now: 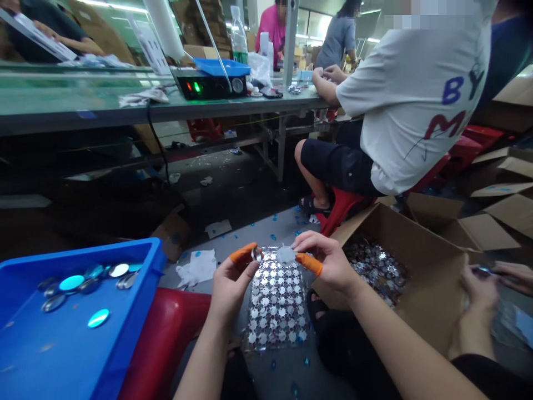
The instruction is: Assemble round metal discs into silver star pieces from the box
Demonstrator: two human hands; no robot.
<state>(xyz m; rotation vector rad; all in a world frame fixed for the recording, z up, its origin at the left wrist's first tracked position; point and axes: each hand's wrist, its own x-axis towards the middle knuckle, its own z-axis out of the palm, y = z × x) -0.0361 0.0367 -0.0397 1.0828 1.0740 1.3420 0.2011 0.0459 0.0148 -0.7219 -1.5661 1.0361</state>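
Left hand [233,273] pinches a small shiny metal piece [256,254]; right hand [335,264] grips a pale disc [285,256] just beside it, both above rows of silvery pieces [275,308], between a blue bin [62,358] and an open cardboard box [435,283]

Shiny metal-looking ring [256,254], matt pale disc [286,255], smooth plastic tray [58,355], matt cardboard box [433,278], glossy plastic stool [175,316]

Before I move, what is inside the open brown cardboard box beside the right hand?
A heap of small, shiny silvery pieces lies inside the open brown cardboard box. The heap covers whatever is beneath it, and the right forearm hides part of the box.
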